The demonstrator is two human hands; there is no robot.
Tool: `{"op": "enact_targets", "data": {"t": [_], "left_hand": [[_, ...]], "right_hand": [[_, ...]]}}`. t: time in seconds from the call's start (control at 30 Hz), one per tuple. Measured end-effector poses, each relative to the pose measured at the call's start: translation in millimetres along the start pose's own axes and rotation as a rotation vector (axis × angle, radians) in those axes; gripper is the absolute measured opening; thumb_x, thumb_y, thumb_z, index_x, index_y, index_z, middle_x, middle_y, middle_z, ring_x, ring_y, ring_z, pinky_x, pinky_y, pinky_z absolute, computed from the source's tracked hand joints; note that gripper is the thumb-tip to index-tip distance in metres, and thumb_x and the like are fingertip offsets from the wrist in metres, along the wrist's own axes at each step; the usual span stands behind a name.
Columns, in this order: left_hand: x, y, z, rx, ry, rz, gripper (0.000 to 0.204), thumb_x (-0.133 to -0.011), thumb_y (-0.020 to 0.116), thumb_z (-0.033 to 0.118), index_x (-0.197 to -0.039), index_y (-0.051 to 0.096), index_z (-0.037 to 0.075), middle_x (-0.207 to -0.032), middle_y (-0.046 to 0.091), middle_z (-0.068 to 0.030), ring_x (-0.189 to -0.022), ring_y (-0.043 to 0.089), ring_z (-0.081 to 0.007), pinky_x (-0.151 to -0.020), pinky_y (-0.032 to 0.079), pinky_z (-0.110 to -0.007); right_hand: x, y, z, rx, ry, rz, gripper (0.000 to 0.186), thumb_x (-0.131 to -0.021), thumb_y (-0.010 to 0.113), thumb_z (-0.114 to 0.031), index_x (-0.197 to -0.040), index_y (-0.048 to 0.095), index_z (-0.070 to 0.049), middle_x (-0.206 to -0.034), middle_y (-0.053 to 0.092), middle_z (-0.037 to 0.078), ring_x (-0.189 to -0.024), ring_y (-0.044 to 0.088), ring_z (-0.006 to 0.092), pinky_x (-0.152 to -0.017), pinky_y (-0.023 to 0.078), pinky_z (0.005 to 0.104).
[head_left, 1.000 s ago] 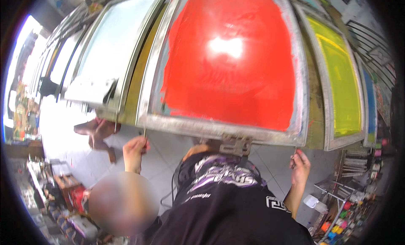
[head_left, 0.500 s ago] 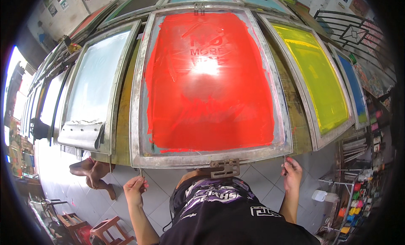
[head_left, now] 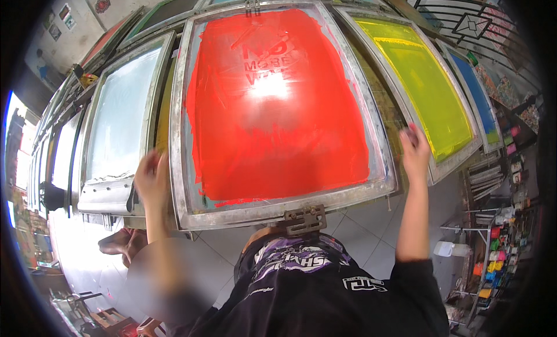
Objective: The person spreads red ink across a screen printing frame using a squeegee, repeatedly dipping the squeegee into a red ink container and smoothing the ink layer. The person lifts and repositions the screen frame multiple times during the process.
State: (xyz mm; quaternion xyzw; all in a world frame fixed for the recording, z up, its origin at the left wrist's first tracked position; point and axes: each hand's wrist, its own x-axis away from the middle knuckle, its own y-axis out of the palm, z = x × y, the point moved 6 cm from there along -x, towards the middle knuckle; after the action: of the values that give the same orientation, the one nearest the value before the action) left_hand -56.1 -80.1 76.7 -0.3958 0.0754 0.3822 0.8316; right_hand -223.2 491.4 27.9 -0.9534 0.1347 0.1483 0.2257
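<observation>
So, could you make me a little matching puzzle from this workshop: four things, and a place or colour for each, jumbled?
1. Left hand
2. Right hand
3. Metal bracket
4. Shirt

A. Beside the yellow screen
B. Black, with white and purple print
C. Beside the pale screen
D. At the near edge of the red screen

Pairs: 1-C, 2-A, 3-D, 4-B

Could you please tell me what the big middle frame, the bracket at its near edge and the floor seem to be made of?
The frame looks like bare metal, perhaps aluminium: dull grey, scuffed and stained. The bracket seems to be metal too, possibly steel: brownish, with slots cut through. The floor looks like smooth tile, perhaps ceramic: grey, with thin joint lines.
</observation>
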Motion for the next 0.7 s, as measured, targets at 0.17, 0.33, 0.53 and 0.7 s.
{"op": "enact_targets", "data": {"t": [0.17,0.33,0.53,0.7], "left_hand": [[-85,77,-39,-0.035,-0.208,-0.124,0.057,-0.077,0.071,0.031,-0.118,0.052,-0.005,-0.095,0.062,-0.0146,-0.086,0.059,-0.0181,-0.074,0.047,-0.028],[-107,94,-64,0.388,-0.256,-0.153,0.059,-0.072,0.077,0.016,-0.118,0.049,-0.010,-0.082,0.056,-0.0044,-0.074,0.057,-0.0095,-0.066,0.046,-0.020],[-106,114,-66,0.531,-0.296,-0.272,0.050,-0.073,0.071,0.004,-0.118,0.052,-0.006,-0.092,0.061,-0.0045,-0.077,0.058,-0.0099,-0.070,0.047,-0.023],[-104,115,-68,0.549,-0.260,-0.324,0.051,-0.072,0.061,-0.005,-0.121,0.052,-0.004,-0.100,0.064,-0.0062,-0.082,0.060,-0.0100,-0.074,0.048,-0.024]], "right_hand": [[-61,64,3,0.070,0.174,-0.193,0.056,-0.080,0.067,-0.024,-0.122,0.047,0.007,-0.111,0.058,0.018,-0.099,0.058,0.0224,-0.084,0.044,0.0306],[-75,86,33,-0.107,0.299,-0.150,0.058,-0.077,0.068,-0.023,-0.123,0.048,0.006,-0.109,0.060,0.019,-0.098,0.058,0.0232,-0.084,0.044,0.0313],[-69,93,33,-0.040,0.380,-0.127,0.052,-0.075,0.069,-0.021,-0.116,0.055,0.006,-0.101,0.063,0.018,-0.089,0.061,0.0212,-0.078,0.046,0.0303],[-64,93,6,-0.038,0.341,-0.101,0.046,-0.073,0.071,-0.017,-0.109,0.059,0.009,-0.092,0.066,0.017,-0.080,0.062,0.0181,-0.072,0.047,0.0291]]}}
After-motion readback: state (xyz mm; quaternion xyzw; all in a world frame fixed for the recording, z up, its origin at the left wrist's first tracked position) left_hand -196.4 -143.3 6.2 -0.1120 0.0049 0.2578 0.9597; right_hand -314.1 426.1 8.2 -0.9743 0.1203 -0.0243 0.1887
